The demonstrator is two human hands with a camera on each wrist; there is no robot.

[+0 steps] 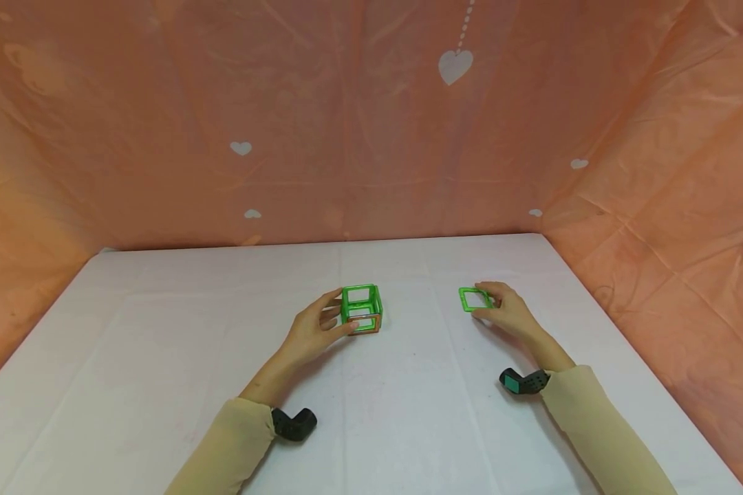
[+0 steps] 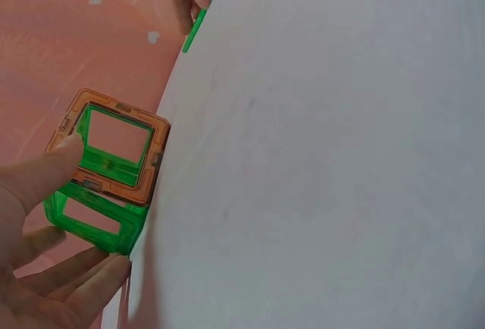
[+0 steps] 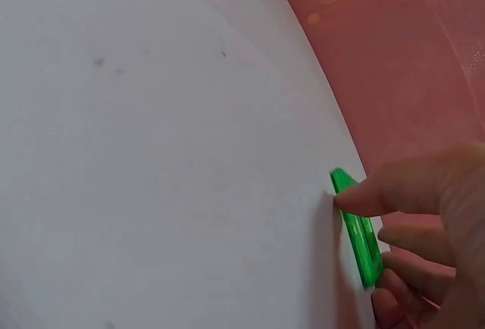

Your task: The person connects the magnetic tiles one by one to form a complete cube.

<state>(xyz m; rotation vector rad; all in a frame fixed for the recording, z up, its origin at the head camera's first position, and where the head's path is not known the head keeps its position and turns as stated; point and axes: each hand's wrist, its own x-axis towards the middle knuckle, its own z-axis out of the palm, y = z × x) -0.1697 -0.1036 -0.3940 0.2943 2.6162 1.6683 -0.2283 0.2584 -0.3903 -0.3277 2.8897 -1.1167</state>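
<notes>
Near the middle of the table, my left hand grips an open-framed cube of magnetic tiles. Most of the cube's frames are green, and the side toward me is an orange square tile. In the left wrist view the thumb presses on the orange frame while the other fingers lie along the green sides. Off to the right, my right hand pinches a single green square magnetic tile by its edges between thumb and fingers. The right wrist view shows this green tile nearly edge-on, close over the table.
A white cloth covers the table. Orange sheeting with pale hearts rises behind it and along both sides. Each wrist wears a black device, one on the left wrist and one on the right wrist.
</notes>
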